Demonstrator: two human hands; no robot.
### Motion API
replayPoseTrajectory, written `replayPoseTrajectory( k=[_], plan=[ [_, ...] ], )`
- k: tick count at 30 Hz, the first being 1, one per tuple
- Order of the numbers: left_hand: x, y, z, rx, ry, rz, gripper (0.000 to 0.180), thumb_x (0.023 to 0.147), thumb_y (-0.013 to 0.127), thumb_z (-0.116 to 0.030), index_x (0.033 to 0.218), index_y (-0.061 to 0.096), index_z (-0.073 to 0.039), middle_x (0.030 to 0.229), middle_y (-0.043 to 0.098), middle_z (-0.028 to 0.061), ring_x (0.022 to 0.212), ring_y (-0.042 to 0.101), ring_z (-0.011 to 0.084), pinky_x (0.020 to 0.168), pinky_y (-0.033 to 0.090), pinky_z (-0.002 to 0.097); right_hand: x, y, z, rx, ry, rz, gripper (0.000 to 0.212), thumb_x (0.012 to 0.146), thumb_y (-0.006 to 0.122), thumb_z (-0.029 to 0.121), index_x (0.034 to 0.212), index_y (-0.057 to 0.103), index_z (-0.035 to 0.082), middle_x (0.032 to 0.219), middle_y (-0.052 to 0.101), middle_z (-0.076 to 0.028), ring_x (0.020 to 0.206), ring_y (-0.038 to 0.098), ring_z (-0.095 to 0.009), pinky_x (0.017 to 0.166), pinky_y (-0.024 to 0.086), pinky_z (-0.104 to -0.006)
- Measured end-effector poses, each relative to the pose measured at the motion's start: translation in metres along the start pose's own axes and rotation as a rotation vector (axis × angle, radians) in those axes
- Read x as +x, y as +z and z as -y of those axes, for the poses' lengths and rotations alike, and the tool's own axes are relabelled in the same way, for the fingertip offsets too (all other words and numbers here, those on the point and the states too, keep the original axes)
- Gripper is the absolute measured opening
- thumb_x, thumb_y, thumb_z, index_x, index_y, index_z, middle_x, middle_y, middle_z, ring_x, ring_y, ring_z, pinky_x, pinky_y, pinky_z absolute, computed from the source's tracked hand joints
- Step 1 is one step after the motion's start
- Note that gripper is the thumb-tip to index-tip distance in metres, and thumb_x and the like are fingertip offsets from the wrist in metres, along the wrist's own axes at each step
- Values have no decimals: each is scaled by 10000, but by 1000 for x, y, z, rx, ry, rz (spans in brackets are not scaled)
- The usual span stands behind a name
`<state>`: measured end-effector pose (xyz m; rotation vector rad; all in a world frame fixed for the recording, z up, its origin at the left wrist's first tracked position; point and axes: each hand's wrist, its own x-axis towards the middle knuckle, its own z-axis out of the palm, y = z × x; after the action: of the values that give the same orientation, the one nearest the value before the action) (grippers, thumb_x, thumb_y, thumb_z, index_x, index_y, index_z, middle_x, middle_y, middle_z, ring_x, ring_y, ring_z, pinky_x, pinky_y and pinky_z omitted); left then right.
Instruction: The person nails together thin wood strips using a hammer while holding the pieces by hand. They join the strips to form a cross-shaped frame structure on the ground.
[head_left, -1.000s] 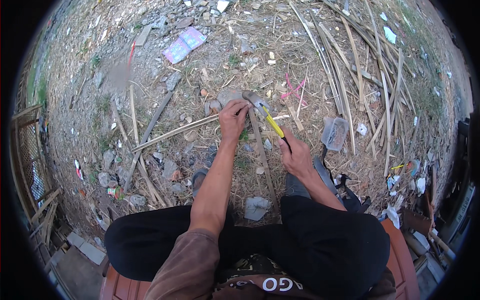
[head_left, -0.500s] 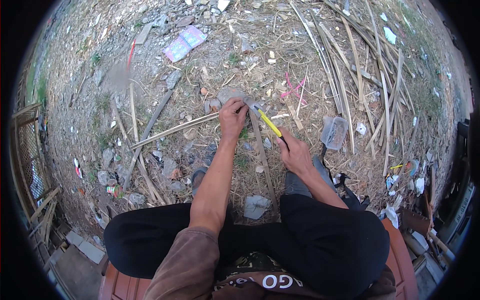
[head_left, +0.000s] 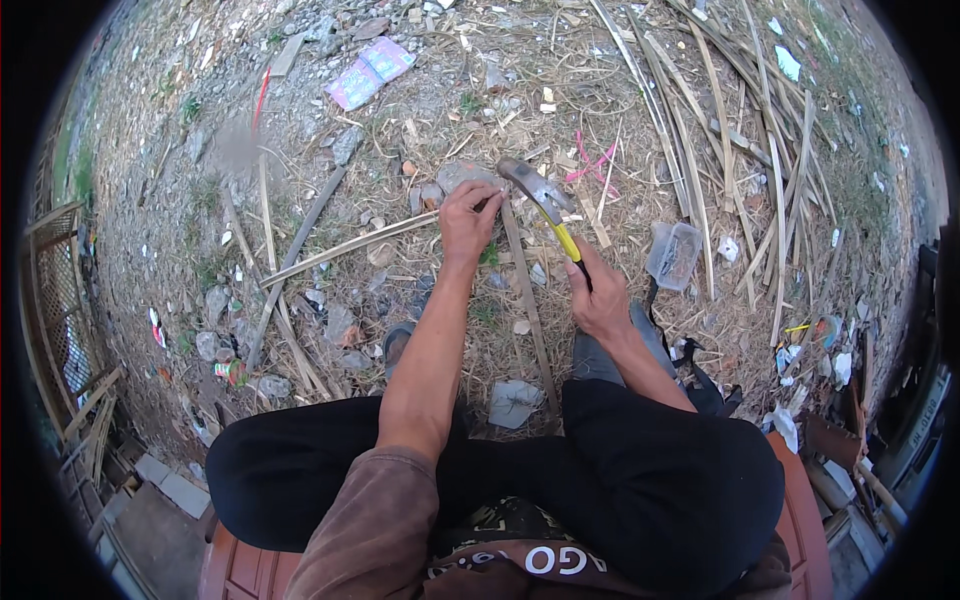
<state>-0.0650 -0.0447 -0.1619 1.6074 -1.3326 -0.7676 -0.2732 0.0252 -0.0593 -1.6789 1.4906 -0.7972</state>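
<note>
A claw hammer (head_left: 546, 203) with a metal head and a yellow and black handle is gripped in my right hand (head_left: 604, 300). Its head is raised just right of my left hand (head_left: 468, 222). The left fingers are pinched together beside a flat grey stone (head_left: 462, 175); what they hold is too small or hidden to make out. From the left, a thin wooden strip (head_left: 350, 248) runs to my left hand, where its end is hidden. A second wooden strip (head_left: 526, 300) lies below the hammer, stretching toward my lap.
A clear plastic container (head_left: 677, 258) sits on the ground right of my right hand. Long wooden strips (head_left: 765, 150) lie piled at the far right. Pink string (head_left: 592, 165) and a pink packet (head_left: 370, 73) lie farther off. A grey stone slab (head_left: 515, 404) is between my feet.
The hammer head has lifted away from my left fingertips and its claw now shows clearly. My right hand has shifted slightly right. The left hand stays pinched in about the same place.
</note>
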Motion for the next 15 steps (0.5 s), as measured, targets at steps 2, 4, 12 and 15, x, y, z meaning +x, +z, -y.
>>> replayPoseTrajectory(
  k=[2,4,12,15],
  plan=[
    [1,4,0,7,8,0,133,792,795,-103,903,765,-35,880,711,78,764,685,228,676,533,327,-1,3,-14,-128,49,86,338,960,605,159,1278,575,49,863,678,-246,734,678,-424,621,522,-471],
    [-1,2,-3,44,16,3,130,792,796,-107,897,765,-37,870,710,74,760,685,225,674,532,326,-1,3,-17,-166,71,113,343,956,610,159,1279,574,50,873,679,-247,739,679,-423,626,523,-470],
    [0,2,0,50,-22,34,141,781,804,-130,879,761,-38,866,711,77,737,682,225,685,531,321,-1,1,-15,-209,90,158,354,954,613,153,1290,571,50,873,684,-243,748,691,-409,624,529,-463],
    [3,3,-4,44,0,11,137,781,803,-128,876,762,-38,869,713,77,736,683,222,694,534,327,0,-5,-7,-115,-2,18,353,958,606,162,1292,568,52,850,681,-241,721,682,-415,620,526,-469]
  ],
)
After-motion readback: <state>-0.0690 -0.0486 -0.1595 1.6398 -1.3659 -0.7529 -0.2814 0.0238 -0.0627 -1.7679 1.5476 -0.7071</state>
